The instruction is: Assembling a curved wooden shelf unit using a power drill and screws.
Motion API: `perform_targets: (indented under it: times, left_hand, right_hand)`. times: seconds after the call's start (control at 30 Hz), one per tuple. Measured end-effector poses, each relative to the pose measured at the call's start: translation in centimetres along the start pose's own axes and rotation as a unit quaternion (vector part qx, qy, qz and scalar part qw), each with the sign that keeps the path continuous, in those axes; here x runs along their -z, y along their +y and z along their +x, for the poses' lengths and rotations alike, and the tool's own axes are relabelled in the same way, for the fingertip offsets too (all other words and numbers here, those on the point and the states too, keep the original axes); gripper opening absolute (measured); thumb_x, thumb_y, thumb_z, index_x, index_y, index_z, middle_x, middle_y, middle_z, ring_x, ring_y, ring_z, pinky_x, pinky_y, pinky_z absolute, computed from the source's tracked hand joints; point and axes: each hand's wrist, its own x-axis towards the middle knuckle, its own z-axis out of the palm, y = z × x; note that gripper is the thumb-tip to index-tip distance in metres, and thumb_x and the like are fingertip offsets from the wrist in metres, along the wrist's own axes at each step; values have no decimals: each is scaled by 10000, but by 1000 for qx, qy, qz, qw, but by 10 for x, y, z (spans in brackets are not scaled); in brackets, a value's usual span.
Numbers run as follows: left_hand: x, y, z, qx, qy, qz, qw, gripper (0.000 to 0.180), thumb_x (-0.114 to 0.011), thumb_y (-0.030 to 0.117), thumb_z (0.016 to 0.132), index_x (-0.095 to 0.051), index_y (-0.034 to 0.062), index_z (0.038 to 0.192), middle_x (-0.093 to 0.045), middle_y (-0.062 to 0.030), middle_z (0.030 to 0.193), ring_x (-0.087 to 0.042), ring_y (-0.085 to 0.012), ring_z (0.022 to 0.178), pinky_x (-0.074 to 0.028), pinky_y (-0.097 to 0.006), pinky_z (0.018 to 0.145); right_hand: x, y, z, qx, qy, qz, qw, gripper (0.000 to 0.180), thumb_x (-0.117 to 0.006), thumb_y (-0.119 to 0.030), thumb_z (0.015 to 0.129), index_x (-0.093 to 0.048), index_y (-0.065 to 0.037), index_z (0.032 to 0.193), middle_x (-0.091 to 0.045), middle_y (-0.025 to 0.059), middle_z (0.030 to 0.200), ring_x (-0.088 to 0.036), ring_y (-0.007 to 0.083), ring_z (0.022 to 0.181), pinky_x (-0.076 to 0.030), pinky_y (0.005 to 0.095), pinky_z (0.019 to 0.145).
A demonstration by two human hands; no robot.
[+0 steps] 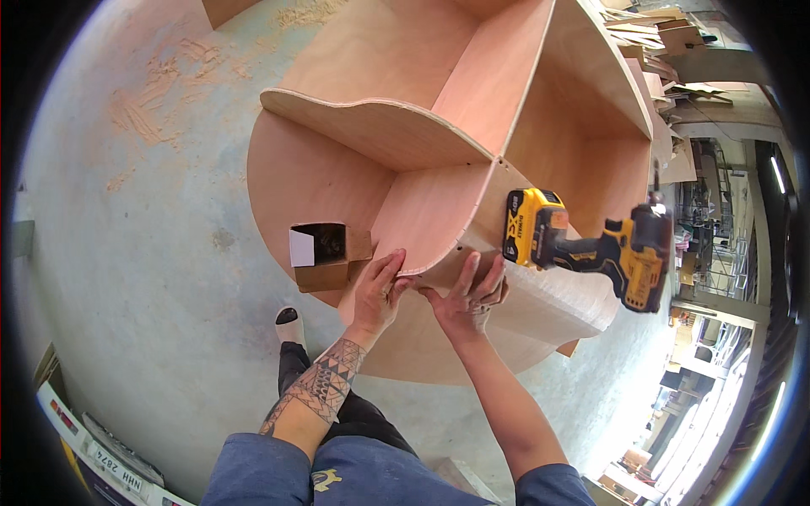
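A large rounded plywood unit [430, 196] with curved dividers stands before me. At its near curved edge, my left hand [378, 293] pinches the plywood panel, its fingers over the rim and its thumb low beside it. My right hand [468, 297] lies against the outer side panel [506, 291], fingers spread and thumb pointing left toward the left hand. Anything small between the hands is too hidden to make out. Just right of my right hand, a yellow and black cordless drill [591, 249] rests on the unit, its bit pointing away. An open cardboard box [321, 277] with dark contents sits left of my left hand.
Sawdust [156, 101] is scattered over the concrete floor [169, 337] at the far left. Offcuts of wood [654, 34] are heaped at the far right. Part of a vehicle [110, 455] shows at the lower left. My foot [288, 325] is near the unit's rounded base.
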Motion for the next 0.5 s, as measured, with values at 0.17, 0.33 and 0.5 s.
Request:
perform_targets:
  times: [0.17, 0.33, 0.5]
  left_hand:
    - [12, -43, -5, 77, -9, -147, 986, 452, -758, 127, 1022, -672, 63, 1462, -688, -170, 1393, -719, -334, 1214, -597, -395, 1028]
    - [22, -78, 31, 147, 26, 68, 987, 315, -681, 62, 1033, -688, -28, 1335, -698, -206, 1329, -718, -353, 1175, -594, -460, 1015]
    - [45, -148, 55, 110, -173, 530, 823, 156, -659, 136, 998, -728, 14, 1066, -714, -195, 1132, -715, -366, 1162, -598, -461, 975]
  right_hand:
    - [2, -17, 5, -17, -6, 51, 999, 1285, -870, -692, 772, -233, -139, 1743, -132, 354, 1717, -238, 506, 1543, -296, 658, 1175]
    - [0, 15, -9, -27, -33, 5, 999, 1343, -914, -644, 717, -211, -158, 1753, -105, 351, 1736, -200, 496, 1553, -291, 659, 1199]
    - [0, -15, 4, -24, -5, 28, 999, 1449, -959, -642, 631, -184, -164, 1759, -86, 344, 1746, -230, 487, 1515, -300, 643, 1212]
